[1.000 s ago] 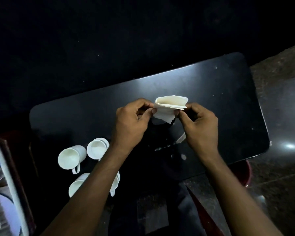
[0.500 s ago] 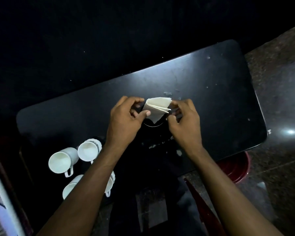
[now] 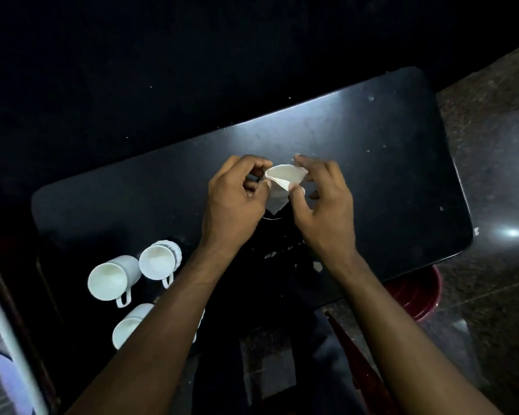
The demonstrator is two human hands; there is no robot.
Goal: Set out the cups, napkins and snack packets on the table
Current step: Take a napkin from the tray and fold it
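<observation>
Head view: left hand (image 3: 237, 202) and right hand (image 3: 321, 205) both pinching folded napkins (image 3: 283, 182) mid-table (image 3: 387, 163), cups (image 3: 132, 280) near left edge.

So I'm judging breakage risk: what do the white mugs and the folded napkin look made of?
The white mugs look like glazed ceramic, possibly melamine: smooth, opaque walls and moulded handles. The folded napkin looks like soft matte paper tissue, its thin layers fanning where it is held.

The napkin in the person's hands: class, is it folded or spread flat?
Folded. The napkin shows stacked layered edges and tapers to a point, pinched between the left hand and right hand.
</observation>
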